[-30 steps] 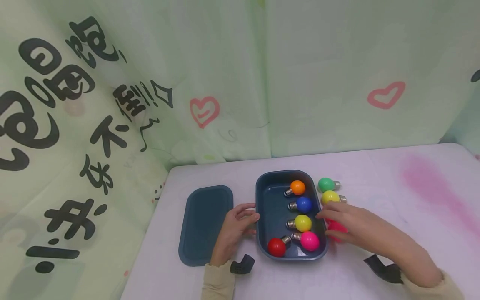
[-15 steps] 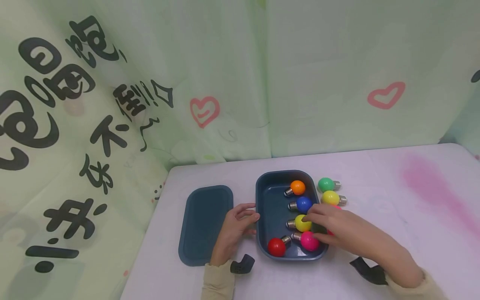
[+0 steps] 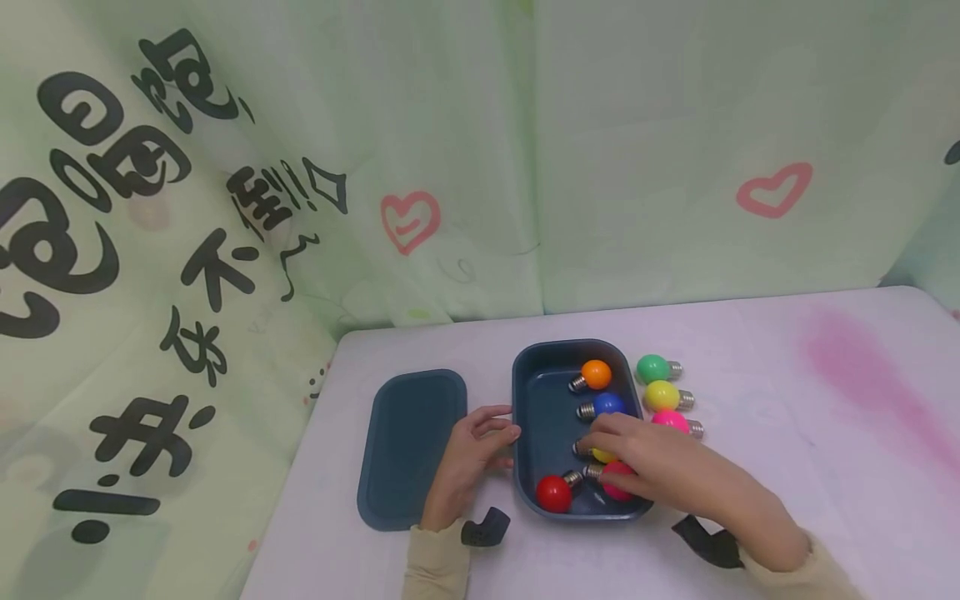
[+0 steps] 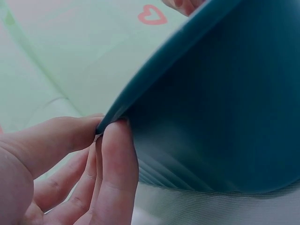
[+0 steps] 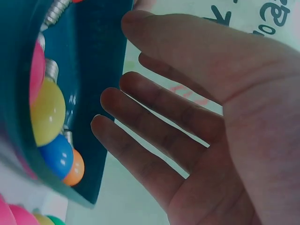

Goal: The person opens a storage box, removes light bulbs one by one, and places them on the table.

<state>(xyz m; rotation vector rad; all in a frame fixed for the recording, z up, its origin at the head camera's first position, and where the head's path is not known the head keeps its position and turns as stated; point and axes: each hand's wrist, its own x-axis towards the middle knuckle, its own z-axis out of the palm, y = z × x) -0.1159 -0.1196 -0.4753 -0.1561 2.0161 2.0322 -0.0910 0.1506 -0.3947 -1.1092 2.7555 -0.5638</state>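
Note:
My left hand [image 3: 472,450] is at the left side of a dark blue plastic box [image 3: 543,417]; in the left wrist view its thumb and a finger pinch the rim. The right hand [image 3: 652,458] reaches over the box's right side, fingers loosely bent and apart with nothing between them in the right wrist view. Inside lie toy light bulbs with silver screw bases: an orange bulb [image 3: 596,374], a blue bulb [image 3: 609,405], a yellow bulb [image 3: 602,456], a pink bulb [image 3: 617,483] and a red bulb [image 3: 553,493]. Right fingers partly cover the yellow and pink ones.
Right of the box, a green bulb [image 3: 652,368], another yellow bulb [image 3: 662,395] and another pink bulb [image 3: 670,420] lie in a column on the white table [image 3: 765,375]. A flat dark blue lid [image 3: 412,450] lies left of the box. Curtains hang behind.
The right hand has moved left from the bulbs beside the box to over the bulbs inside it, uncovering the outer yellow and pink bulbs. My left hand has stayed at the rim.

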